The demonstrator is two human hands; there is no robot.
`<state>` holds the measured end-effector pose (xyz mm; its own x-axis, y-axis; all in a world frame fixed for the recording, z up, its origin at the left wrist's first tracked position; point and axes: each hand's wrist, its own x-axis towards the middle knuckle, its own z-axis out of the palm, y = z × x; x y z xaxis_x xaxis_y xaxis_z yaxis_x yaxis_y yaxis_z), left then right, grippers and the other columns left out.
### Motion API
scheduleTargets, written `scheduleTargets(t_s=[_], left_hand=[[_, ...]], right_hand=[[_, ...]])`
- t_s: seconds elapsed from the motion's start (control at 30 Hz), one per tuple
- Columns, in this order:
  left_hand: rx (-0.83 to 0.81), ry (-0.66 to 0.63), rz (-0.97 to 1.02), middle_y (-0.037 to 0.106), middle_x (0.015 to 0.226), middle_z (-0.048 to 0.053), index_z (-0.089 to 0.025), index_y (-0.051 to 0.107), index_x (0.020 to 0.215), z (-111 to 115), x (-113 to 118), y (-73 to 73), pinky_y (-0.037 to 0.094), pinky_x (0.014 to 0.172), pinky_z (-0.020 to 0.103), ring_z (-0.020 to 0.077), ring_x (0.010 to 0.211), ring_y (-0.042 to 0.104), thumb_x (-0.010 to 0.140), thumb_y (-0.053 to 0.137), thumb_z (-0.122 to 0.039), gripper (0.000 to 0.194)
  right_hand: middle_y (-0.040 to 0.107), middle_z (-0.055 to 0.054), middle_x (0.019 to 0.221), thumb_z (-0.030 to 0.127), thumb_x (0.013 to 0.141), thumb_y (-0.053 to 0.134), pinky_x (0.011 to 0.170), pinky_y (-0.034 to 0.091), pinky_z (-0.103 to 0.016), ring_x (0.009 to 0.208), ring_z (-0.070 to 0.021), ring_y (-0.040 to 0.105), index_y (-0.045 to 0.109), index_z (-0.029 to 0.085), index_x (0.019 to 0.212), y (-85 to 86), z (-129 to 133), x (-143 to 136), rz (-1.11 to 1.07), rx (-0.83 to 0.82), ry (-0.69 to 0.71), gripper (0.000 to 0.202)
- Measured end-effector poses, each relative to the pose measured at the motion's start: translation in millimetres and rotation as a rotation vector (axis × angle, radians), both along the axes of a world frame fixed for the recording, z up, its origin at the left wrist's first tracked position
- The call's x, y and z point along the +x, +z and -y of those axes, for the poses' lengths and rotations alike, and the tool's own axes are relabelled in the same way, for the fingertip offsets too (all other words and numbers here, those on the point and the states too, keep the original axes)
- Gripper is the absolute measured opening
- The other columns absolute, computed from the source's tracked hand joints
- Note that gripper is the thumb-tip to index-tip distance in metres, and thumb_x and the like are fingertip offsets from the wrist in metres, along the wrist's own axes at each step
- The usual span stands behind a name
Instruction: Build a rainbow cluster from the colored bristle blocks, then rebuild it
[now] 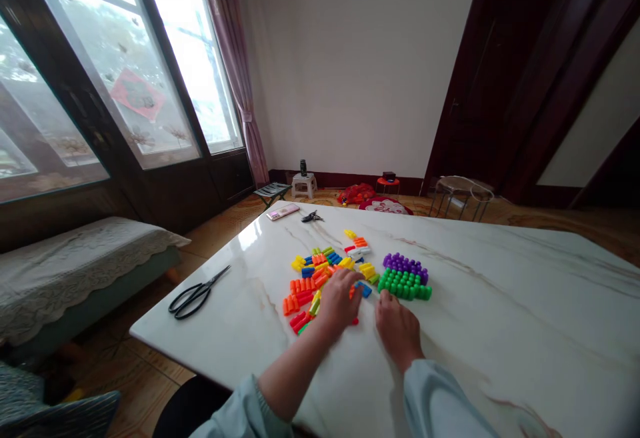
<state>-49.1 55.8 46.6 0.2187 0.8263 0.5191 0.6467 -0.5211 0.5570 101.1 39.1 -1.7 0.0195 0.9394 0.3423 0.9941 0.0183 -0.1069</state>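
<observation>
My left hand (pixel 341 299) reaches over a loose pile of colourful plastic building blocks (pixel 306 286), its fingers curved down and apart. A blue block (pixel 366 289) lies right by its fingertips. My right hand (pixel 399 328) rests low by the table, fingers curled in; what they hold, if anything, is hidden. Just beyond its fingertips stands a neat group of knobbed green blocks (pixel 403 285), with rows of purple blocks (pixel 406 266) directly behind. Yellow blocks (pixel 368 271) and a white block (pixel 358 251) lie farther back in the pile.
Black-handled scissors (pixel 193 298) lie at the left of the white marble-look table (pixel 500 305). A pink phone (pixel 283 212) and a small dark object (pixel 312 217) sit near the far edge. Beyond are stools, including a white one (pixel 304 185), and a cloth-covered bench (pixel 80 258).
</observation>
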Motion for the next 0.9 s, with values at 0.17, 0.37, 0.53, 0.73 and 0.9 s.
scheduleTargets(t_s=[0.17, 0.37, 0.53, 0.73, 0.9], left_hand=[[-0.137, 0.197, -0.312, 0.058, 0.125, 0.009, -0.021, 0.060, 0.121, -59, -54, 9.7, 0.042, 0.099, 0.036, 0.0239, 0.116, 0.052, 0.084, 0.051, -0.018, 0.038], [-0.271, 0.145, -0.460, 0.069, 0.112, 0.008, -0.023, 0.065, 0.115, -91, -78, 11.5, 0.045, 0.091, 0.033, 0.0233, 0.107, 0.060, 0.091, 0.041, -0.025, 0.034], [-0.335, 0.152, -0.497, 0.073, 0.089, 0.009, -0.019, 0.072, 0.090, -99, -79, 19.8, 0.047, 0.078, 0.029, 0.0209, 0.088, 0.066, 0.093, 0.037, -0.032, 0.037], [-0.424, 0.195, -0.540, 0.072, 0.100, 0.007, -0.022, 0.071, 0.103, -111, -72, 21.6, 0.047, 0.077, 0.027, 0.0212, 0.094, 0.064, 0.077, 0.058, -0.028, 0.030], [-0.560, 0.300, -0.542, 0.071, 0.105, 0.006, -0.024, 0.071, 0.101, -124, -56, 17.0, 0.048, 0.074, 0.028, 0.0256, 0.097, 0.064, 0.062, 0.069, -0.030, 0.039]], right_hand=[[0.067, -0.007, 0.084, 0.022, 0.094, 0.041, 0.053, 0.034, -0.026, 0.069, -0.0193, 0.067, 0.053, 0.018, 0.093, 1.5, -2, 0, 0.016, -0.050, -0.013, 0.012], [0.067, -0.006, 0.084, 0.022, 0.094, 0.042, 0.052, 0.033, -0.025, 0.069, -0.0182, 0.067, 0.053, 0.018, 0.093, 0.1, -2, 0, 0.009, -0.053, 0.001, 0.011], [0.067, -0.006, 0.083, 0.020, 0.094, 0.041, 0.053, 0.032, -0.026, 0.069, -0.0187, 0.067, 0.052, 0.018, 0.093, -0.9, -2, 0, 0.010, -0.038, 0.000, 0.011], [0.066, -0.007, 0.083, 0.020, 0.094, 0.042, 0.052, 0.032, -0.025, 0.069, -0.0179, 0.067, 0.052, 0.018, 0.092, -0.5, -1, 0, 0.023, -0.024, 0.010, 0.011], [0.066, -0.007, 0.082, 0.020, 0.094, 0.041, 0.053, 0.034, -0.025, 0.069, -0.0180, 0.067, 0.052, 0.018, 0.092, 0.9, -1, 0, 0.026, -0.026, 0.007, 0.011]])
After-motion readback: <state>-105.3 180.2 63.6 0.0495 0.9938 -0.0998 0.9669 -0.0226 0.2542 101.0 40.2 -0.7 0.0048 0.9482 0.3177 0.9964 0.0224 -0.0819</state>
